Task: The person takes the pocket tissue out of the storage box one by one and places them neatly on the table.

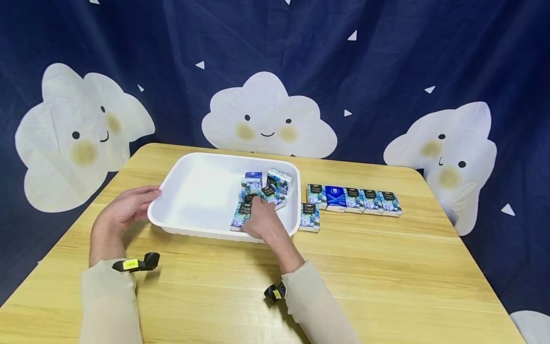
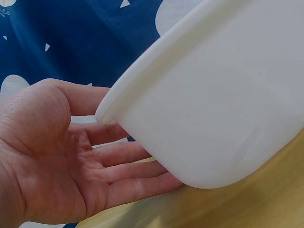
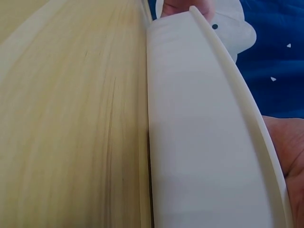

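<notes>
A white plastic tray stands on the table, its right end holding several small flower-printed boxes. My left hand holds the tray's left end by the rim. In the left wrist view the thumb of that hand lies over the rim, the other fingers under it against the outer wall. Reaching over the tray's near rim, my right hand is down among the boxes, against a flower-printed box. Its fingertips are hidden, so a grip on that box is not visible.
To the tray's right, a row of small boxes lies on the table, one blue box among them. Another flower-printed box lies nearer, close beside the tray's right wall. A dark blue cloud-patterned curtain hangs behind.
</notes>
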`<state>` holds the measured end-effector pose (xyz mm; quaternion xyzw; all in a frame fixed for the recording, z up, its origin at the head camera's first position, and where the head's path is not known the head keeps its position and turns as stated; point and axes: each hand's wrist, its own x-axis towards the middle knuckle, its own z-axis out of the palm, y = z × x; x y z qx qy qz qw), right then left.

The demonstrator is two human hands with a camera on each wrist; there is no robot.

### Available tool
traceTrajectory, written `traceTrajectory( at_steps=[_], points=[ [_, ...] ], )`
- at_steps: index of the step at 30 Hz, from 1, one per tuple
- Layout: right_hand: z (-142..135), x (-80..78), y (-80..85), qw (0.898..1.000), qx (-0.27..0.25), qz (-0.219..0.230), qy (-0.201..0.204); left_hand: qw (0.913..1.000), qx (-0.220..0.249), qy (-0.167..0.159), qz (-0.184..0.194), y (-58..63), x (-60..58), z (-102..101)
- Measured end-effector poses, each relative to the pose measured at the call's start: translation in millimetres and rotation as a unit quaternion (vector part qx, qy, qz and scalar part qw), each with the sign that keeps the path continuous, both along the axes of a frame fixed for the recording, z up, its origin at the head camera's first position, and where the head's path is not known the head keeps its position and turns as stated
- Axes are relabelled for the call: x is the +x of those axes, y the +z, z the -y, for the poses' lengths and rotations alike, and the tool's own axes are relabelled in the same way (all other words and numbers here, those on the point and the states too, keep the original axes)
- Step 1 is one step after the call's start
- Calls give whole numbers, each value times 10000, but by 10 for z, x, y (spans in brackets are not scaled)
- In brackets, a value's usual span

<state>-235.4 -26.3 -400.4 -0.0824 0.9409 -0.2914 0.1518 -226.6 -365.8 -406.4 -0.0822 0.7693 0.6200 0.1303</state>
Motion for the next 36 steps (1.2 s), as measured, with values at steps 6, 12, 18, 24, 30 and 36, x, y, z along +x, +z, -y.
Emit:
traceTrajectory(
  at_steps=[6,12,18,24,30,36],
  points=[
    [-42,11,4,10000,-41,-33,-72,10000,-24,-15,4,-5,-11,-26],
    [-77,12,-10,9996,-151,-255,-5,9999,-110,-11,42,-27,-30,-30],
    [-104,17,16,9992,-183,-364,54,10000,-14,-60,34,-36,-30,10],
    [-145,27,61,9985,-298,-444,109,10000,11,-52,35,-27,-24,23],
    [-196,36,147,9973,-518,-518,11,10000,57,-54,39,-11,-15,27],
    [-284,28,258,9958,-715,-547,-147,9999,90,-67,10,-19,-8,29]
  ],
)
